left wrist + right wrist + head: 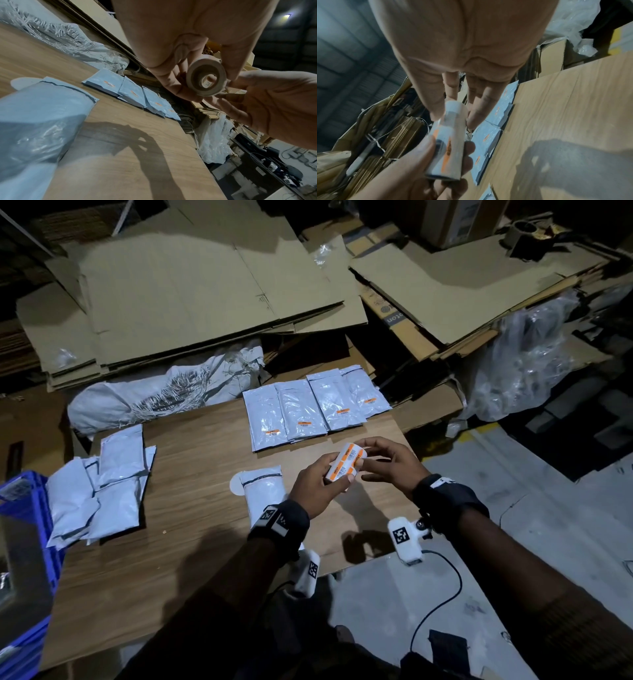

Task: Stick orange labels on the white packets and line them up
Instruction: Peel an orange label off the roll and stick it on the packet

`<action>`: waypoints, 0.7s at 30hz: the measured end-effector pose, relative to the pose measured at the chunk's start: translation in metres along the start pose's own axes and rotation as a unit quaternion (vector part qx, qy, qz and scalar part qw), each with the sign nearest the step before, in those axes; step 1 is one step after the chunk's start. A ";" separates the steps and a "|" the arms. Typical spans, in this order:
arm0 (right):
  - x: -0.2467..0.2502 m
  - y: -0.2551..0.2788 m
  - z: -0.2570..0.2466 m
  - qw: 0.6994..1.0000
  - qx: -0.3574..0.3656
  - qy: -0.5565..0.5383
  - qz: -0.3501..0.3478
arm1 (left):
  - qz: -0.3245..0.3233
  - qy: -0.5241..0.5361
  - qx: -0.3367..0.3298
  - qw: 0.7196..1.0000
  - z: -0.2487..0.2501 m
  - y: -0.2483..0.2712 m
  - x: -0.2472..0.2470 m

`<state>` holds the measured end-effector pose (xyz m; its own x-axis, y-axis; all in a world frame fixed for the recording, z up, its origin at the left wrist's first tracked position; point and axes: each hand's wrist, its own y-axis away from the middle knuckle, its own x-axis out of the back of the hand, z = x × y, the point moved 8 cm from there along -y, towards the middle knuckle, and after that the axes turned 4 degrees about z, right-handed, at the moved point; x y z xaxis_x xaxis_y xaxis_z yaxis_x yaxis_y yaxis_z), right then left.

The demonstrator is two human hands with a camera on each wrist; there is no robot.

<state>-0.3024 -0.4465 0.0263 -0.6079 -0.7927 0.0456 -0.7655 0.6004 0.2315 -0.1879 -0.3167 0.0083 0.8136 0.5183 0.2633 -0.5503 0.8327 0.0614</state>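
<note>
Head view: the right fingers (368, 458) pinch at the edge of the label roll (346, 462), thumb and forefinger narrowed onto it, probably to lift one orange label off the backing; whether a label is already free I cannot tell. The left hand (317, 489) curls round the roll and holds it up above the surface (191, 453), likely to steady it for the right hand (390, 465) and keep it over the next packet (262, 489). That packet lies flat just under the left wrist, near the body, with no label visible, so it seems set there to take the next one.

The roll is a small white cylinder with orange labels bearing barcodes; the left wrist view shows its hollow core. Four labelled packets (313, 409) lie side by side, slightly overlapped, in a slanted row at the far edge, each glossy white with an orange label near its lower end. A loose pile (102, 487) of unlabelled packets waits at the left.
</note>
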 end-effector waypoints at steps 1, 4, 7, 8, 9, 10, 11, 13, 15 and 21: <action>0.000 0.001 -0.001 1.000 0.012 0.007 0.011 | -0.004 0.008 0.001 1.000 0.003 0.002 -0.001; 0.001 0.004 -0.004 0.999 0.031 0.010 0.027 | -0.020 0.042 0.013 0.999 0.005 0.006 -0.004; 0.000 0.009 -0.010 0.999 0.035 0.002 0.006 | -0.024 0.092 0.044 0.994 0.005 0.009 0.001; -0.001 0.011 -0.013 0.999 0.038 0.003 -0.002 | -0.028 0.105 0.050 0.993 0.006 0.009 0.003; -0.001 0.013 -0.016 0.999 0.042 0.003 -0.009 | -0.036 0.114 0.052 0.991 0.008 0.010 0.004; -0.003 0.015 -0.019 0.999 0.045 0.005 -0.015 | -0.047 0.117 0.052 0.991 0.011 0.012 0.005; -0.004 0.017 -0.023 0.998 0.050 0.008 -0.022 | -0.058 0.117 0.050 0.990 0.013 0.013 0.005; -0.007 0.019 -0.030 0.997 0.062 0.013 -0.034 | -0.074 0.117 0.047 0.989 0.016 0.015 0.004; -0.010 0.022 -0.035 0.997 0.072 0.013 -0.039 | -0.077 0.116 0.045 0.989 0.018 0.017 0.005; -0.020 0.031 -0.047 0.994 0.105 0.023 -0.005 | -0.049 0.137 0.040 0.989 0.016 0.021 0.010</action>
<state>-0.3042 -0.4165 0.0784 -0.5932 -0.7999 0.0908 -0.8016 0.5973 0.0254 -0.1944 -0.2967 0.0279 0.8782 0.4780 -0.0167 -0.4702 0.8694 0.1519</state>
